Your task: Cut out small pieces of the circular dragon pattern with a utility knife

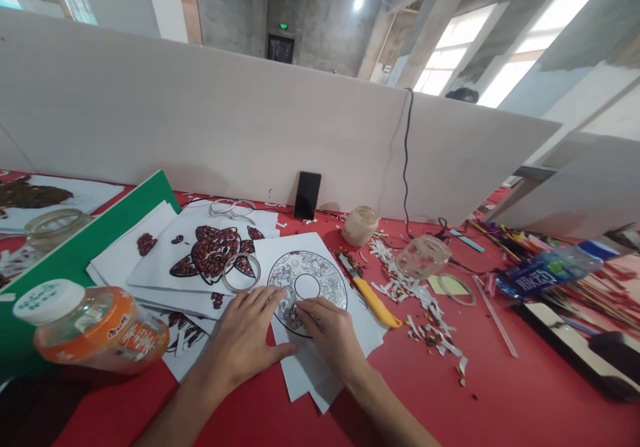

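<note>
A white sheet of paper (pixel 320 250) printed with a round black-and-white pattern (pixel 327 267) lies before me on the red table. My left hand (pixel 250 330) rests on the sheet's left edge, fingers stretched out and thumb apart, holding nothing. Over the lower part of the circle, my right hand (pixel 327 330) has thumb and fingertips pinched together; whatever is between them is hidden. Left of it lies a sheet with a fox-like picture (pixel 213 253) covered in dark red beans. A roll of clear tape (pixel 242 271) sits on that picture.
A yellow utility knife (pixel 377 303) lies right of the pattern, near paper shreds and glass jars (pixel 361 225). A phone (pixel 307 195) leans against the white partition (pixel 225 113). An orange-labelled bottle (pixel 100 327) stands left, a blue-labelled bottle (pixel 550 270) lies right.
</note>
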Action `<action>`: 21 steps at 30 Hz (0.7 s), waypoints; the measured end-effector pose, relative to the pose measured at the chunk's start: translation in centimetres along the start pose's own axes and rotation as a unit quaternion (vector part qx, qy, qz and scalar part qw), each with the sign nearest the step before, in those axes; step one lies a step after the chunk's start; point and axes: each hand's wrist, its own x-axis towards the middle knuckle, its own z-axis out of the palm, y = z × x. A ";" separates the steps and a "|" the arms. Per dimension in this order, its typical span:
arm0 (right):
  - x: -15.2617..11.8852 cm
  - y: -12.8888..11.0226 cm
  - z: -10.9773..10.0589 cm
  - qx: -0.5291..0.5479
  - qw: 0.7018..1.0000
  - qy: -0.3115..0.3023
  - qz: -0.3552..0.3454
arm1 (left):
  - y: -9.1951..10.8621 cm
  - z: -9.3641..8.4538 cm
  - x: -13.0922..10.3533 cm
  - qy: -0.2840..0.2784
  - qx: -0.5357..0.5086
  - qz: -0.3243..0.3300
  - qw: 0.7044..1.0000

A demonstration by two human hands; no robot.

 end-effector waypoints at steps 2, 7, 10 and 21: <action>-0.2 0.1 0.3 -0.033 0.999 0.002 -0.025 | 0.1 -0.1 0.0 0.000 -0.003 -0.002 1.000; -0.6 -0.2 0.2 -0.119 0.990 -0.018 -0.073 | 0.2 -0.2 0.0 0.004 -0.004 -0.004 1.000; -1.0 -0.2 0.1 -0.147 0.986 -0.028 -0.079 | 0.2 -0.2 0.0 0.003 -0.001 -0.003 1.000; -0.8 -0.7 -0.2 -0.188 0.978 -0.056 -0.064 | 0.1 -0.2 0.0 0.000 0.014 0.006 1.000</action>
